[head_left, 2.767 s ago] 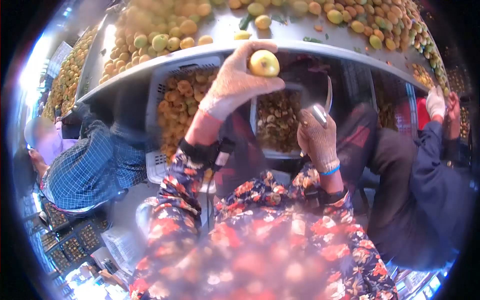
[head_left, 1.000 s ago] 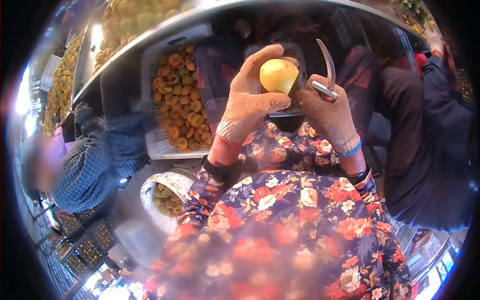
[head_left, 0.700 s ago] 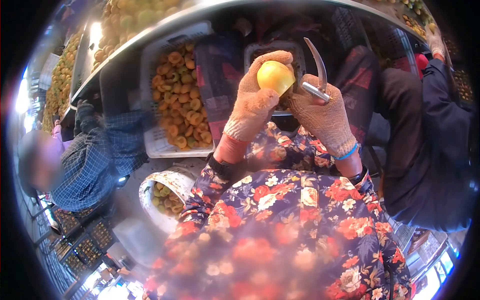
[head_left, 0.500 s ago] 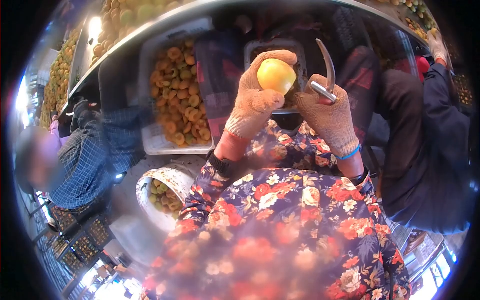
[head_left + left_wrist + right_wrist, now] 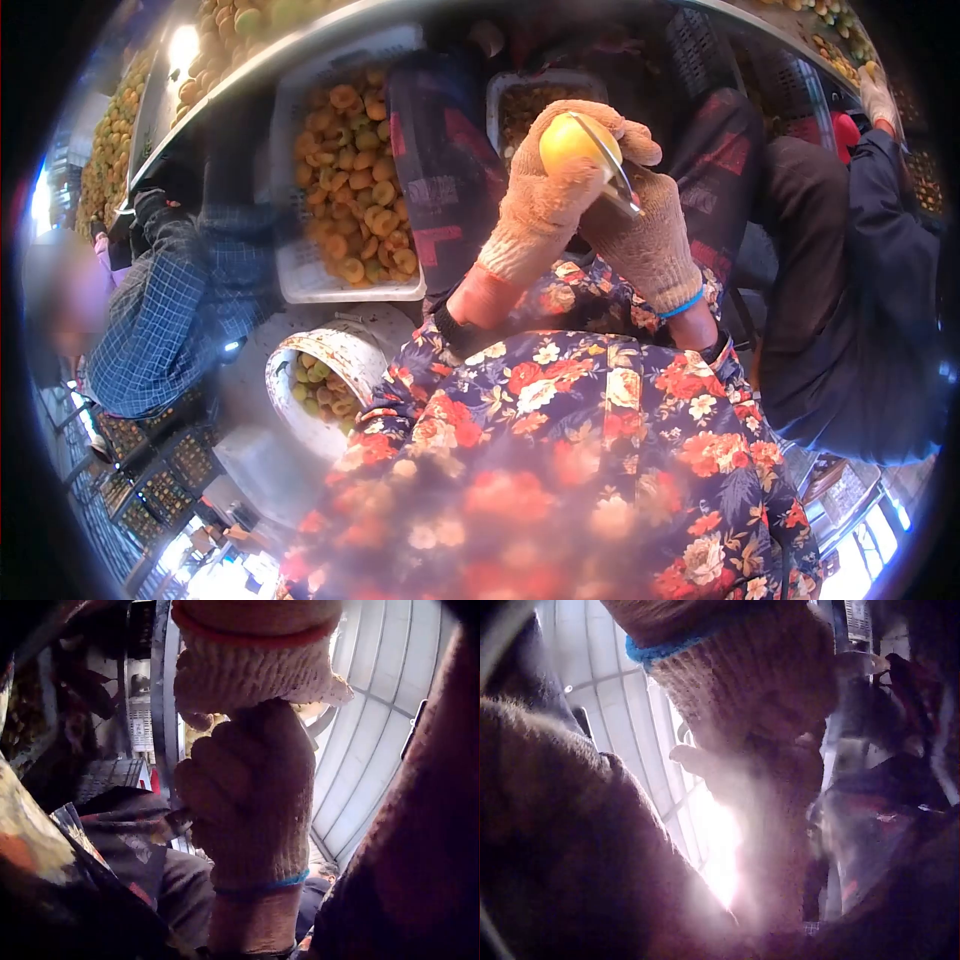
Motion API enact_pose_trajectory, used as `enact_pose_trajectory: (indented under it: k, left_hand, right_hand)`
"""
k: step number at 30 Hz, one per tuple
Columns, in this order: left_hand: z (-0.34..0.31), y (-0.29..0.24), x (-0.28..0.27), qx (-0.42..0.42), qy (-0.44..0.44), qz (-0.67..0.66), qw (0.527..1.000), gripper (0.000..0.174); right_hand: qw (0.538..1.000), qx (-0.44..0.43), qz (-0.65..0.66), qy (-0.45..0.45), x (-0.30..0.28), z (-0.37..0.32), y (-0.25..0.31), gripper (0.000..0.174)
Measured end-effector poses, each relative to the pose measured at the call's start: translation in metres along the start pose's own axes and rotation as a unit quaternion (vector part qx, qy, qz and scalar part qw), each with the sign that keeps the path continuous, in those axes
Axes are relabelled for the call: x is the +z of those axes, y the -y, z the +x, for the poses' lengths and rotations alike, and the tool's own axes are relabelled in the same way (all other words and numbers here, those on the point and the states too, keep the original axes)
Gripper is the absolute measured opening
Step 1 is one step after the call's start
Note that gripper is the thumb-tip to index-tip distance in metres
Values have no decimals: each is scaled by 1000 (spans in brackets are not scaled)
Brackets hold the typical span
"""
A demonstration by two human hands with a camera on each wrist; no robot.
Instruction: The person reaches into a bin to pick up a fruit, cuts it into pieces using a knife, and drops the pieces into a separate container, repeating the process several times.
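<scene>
Gloved in tan knit, my left hand (image 5: 545, 195) cups a yellow apricot (image 5: 572, 148) in the head view, fingers curled round its far side. My right hand (image 5: 650, 235), in a matching glove with a blue cuff, grips a curved knife (image 5: 618, 168). The blade lies across the right side of the apricot, and the knife's handle is mostly hidden in the fist. Both hands are close together over the lap. In the left wrist view, the right hand (image 5: 251, 795) is below the left hand (image 5: 255, 682); the right wrist view is dark and glary.
Left of the knees stands a white crate (image 5: 300, 290) of halved apricots. A smaller tray (image 5: 495, 110) of brown bits sits beyond the hands. A white bucket (image 5: 285, 385) holds more fruit. The metal table edge (image 5: 270, 68) curves ahead. Other people sit on both sides.
The left hand picked the apricot off the table edge and brought it down over the lap. The two hands have come together, and the raised knife blade has swung onto the fruit.
</scene>
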State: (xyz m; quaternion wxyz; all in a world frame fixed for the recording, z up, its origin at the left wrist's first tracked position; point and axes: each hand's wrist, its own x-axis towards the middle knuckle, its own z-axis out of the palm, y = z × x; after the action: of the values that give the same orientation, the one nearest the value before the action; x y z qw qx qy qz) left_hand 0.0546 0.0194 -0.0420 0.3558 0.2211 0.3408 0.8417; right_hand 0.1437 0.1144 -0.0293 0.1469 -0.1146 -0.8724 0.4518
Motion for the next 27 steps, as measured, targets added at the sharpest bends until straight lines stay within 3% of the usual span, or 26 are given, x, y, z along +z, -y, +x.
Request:
enact_pose_trajectory:
  k: [4, 6, 9, 10, 11, 12, 13, 14, 15, 16, 17, 18, 19, 20, 21, 22, 23, 25, 27]
  left_hand:
    - [-1, -12, 12, -20, -3, 27, 999, 38]
    - [-1, -16, 12, -42, -4, 52, 998, 36]
    - [3, -14, -2, -23, 46, 163, 985, 38]
    - [4, -15, -9, 4, 77, 257, 963, 42]
    - [5, -14, -16, 32, 108, 348, 931, 46]
    - [9, -13, -24, 32, 109, 349, 930, 46]
    - [13, -12, -33, 94, 132, 477, 864, 51]
    - [13, -14, -33, 153, 153, 593, 775, 55]
    - [12, -17, -31, 123, 167, 620, 757, 61]
    - [11, -17, -24, 124, 168, 620, 756, 61]
    - [7, -14, -12, 47, 104, 468, 876, 62]
    - [9, -12, -8, -31, 33, 294, 955, 63]
    - [10, -11, -3, -60, -17, 267, 962, 63]
    - [7, -10, 0, -60, -14, 267, 962, 63]
    - [3, -7, 2, -52, -7, 152, 987, 60]
    - [1, -3, 4, -45, -2, 34, 998, 58]
    - [6, 0, 10, -55, -45, 104, 992, 49]
    - [4, -10, 13, -71, -30, 93, 993, 45]
    - [5, -17, 9, -86, -9, 85, 993, 41]
  right_hand:
    - [998, -38, -55, 9, 7, -2, -13, 18]
    - [998, -29, 3, -59, 13, -2, -16, 26]
    - [994, -49, 70, -63, 12, -1, -13, 35]
    - [994, -48, 71, -64, 14, -2, -20, 35]
    - [976, 26, 211, 34, 16, -6, -32, 37]
    - [925, 98, 344, 129, 19, -7, -43, 39]
    - [925, 96, 344, 128, 24, -9, -52, 39]
    - [838, 234, 484, 92, 28, -13, -54, 36]
    - [711, 361, 601, 53, 29, -15, -55, 34]
    - [712, 360, 601, 52, 26, -18, -55, 34]
    - [884, 209, 415, 39, 19, -15, -41, 31]
    - [980, 39, 195, 24, 17, -4, -34, 28]
    - [980, 38, 195, 23, 13, 2, -30, 28]
    - [996, -15, 91, 14, 9, 7, -26, 27]
    - [998, -65, -15, 6, 7, 9, -24, 26]
    - [998, -62, -17, 5, 7, 9, -25, 26]
    - [998, -60, -20, 9, 7, 9, -26, 28]
    - [998, -59, -22, 14, 10, 8, -25, 29]
    - [987, -73, 128, -65, 14, 10, -24, 32]
